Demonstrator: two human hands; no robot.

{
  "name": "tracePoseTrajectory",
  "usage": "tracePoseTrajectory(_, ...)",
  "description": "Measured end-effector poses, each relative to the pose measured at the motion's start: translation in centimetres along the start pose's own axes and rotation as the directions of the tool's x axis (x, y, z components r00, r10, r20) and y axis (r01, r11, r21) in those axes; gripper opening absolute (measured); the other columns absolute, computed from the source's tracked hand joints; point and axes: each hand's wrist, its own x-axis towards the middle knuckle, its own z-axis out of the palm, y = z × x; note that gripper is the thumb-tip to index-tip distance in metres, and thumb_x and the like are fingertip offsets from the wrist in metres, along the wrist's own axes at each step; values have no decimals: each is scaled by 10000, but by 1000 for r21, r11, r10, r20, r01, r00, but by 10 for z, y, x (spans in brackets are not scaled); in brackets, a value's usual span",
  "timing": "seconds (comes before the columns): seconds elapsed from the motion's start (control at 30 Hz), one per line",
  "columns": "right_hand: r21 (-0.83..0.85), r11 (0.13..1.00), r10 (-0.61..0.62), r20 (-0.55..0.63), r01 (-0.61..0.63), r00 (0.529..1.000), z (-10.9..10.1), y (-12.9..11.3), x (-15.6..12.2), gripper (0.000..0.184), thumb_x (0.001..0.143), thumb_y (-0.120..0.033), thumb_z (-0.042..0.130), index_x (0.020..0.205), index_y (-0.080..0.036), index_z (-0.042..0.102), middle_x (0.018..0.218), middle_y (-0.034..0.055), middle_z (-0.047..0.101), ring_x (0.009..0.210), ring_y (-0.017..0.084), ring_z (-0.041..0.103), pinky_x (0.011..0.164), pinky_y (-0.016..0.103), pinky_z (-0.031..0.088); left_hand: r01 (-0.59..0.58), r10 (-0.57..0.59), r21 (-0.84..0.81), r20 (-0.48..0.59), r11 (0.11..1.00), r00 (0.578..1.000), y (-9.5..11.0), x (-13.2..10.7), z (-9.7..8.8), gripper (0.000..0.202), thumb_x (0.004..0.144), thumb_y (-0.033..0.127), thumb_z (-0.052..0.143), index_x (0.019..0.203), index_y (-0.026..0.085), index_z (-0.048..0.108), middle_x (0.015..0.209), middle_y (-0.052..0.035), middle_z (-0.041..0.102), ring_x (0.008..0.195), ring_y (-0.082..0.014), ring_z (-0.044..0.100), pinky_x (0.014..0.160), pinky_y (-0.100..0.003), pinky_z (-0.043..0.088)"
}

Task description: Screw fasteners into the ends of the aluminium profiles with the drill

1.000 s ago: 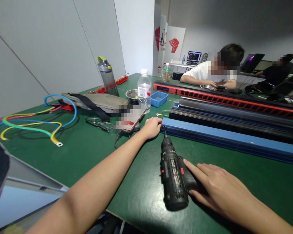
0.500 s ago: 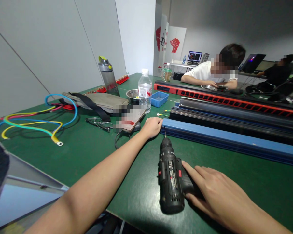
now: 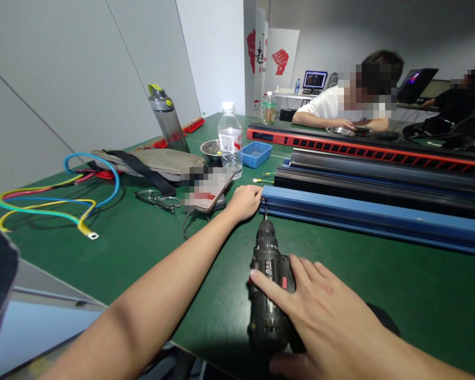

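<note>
A black cordless drill (image 3: 267,274) lies on the green table (image 3: 150,248), its bit pointing at the near end of a long blue rail (image 3: 360,216). My right hand (image 3: 320,316) wraps over the drill's body, with the index finger across its top and the thumb beneath. My left hand (image 3: 245,201) reaches forward with curled fingers and rests against the blue rail's end. What its fingers pinch, if anything, is hidden.
Behind the blue rail lie black rails and a red rail (image 3: 364,153). A phone (image 3: 208,190), glasses (image 3: 156,199), grey bag (image 3: 150,161), two bottles, a steel bowl, a blue tray (image 3: 255,154) and coloured cables (image 3: 43,203) sit left. Two people sit beyond.
My right hand has slid from beside the drill's handle onto its body and closed round it. The drill has shifted slightly left. My left hand stays at the rail's end.
</note>
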Motion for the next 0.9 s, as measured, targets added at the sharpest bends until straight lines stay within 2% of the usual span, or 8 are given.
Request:
tracePoseTrajectory(0.07,50,999,17,33,-19,999,1,-2,4,1149,582,-909,536,1523,-297,289,982,147,629,866,328,599,752,436,462,-2,2,-11,-7,1000,1000,-1,0,1,424,951,253,350,749,156,709,758,-99,715,680,-184,591,650,-261,372)
tracePoseTrajectory(0.13,80,996,39,57,-44,998,4,-4,6,1183,548,-943,511,1516,-298,293,939,136,614,826,319,582,747,450,453,-4,4,-18,-13,1000,1000,-2,1,2,424,944,258,356,714,147,694,719,-99,698,651,-179,568,622,-262,348)
tracePoseTrajectory(0.4,182,978,66,172,-97,983,6,-2,9,1136,584,-884,568,1520,-331,236,906,117,592,787,308,600,673,403,471,-9,9,-25,-13,1000,1000,-4,3,3,398,926,257,372,661,149,649,728,-109,691,663,-183,550,610,-267,315)
tracePoseTrajectory(0.6,165,980,61,264,-108,962,2,-3,13,1147,598,-890,553,1534,-329,201,893,114,594,733,310,632,596,372,483,9,-9,-48,0,999,1000,-2,1,3,380,914,244,368,682,145,651,730,-101,679,666,-179,530,625,-271,316)
tracePoseTrajectory(0.9,171,980,55,272,-104,961,0,-6,15,1152,615,-896,529,1542,-297,199,889,150,617,719,336,643,583,421,504,33,-31,-71,32,997,999,0,1,0,379,910,210,370,688,140,669,728,-100,687,687,-189,566,627,-263,335)
